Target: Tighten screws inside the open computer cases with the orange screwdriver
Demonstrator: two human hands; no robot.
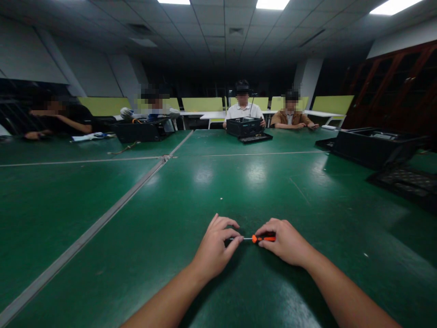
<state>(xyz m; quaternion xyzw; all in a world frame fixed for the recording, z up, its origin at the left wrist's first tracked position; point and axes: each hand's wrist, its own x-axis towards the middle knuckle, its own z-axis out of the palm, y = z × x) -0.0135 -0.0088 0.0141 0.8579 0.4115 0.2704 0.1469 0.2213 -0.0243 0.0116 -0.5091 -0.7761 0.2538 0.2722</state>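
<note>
A small screwdriver [261, 238] with an orange handle lies level just above the green table [170, 200], close to me. My right hand [285, 241] is closed round its handle. My left hand [215, 246] is curled at the tip of the thin metal shaft, its fingers pinched on something small and dark that I cannot make out. Both hands rest low on the table, almost touching each other.
A black open case [372, 146] and a black grid tray [406, 180] sit at the right. Across the table several people sit, one behind a black box [245, 126] with a flat panel [256, 138]; another black case [141, 131] stands at the left.
</note>
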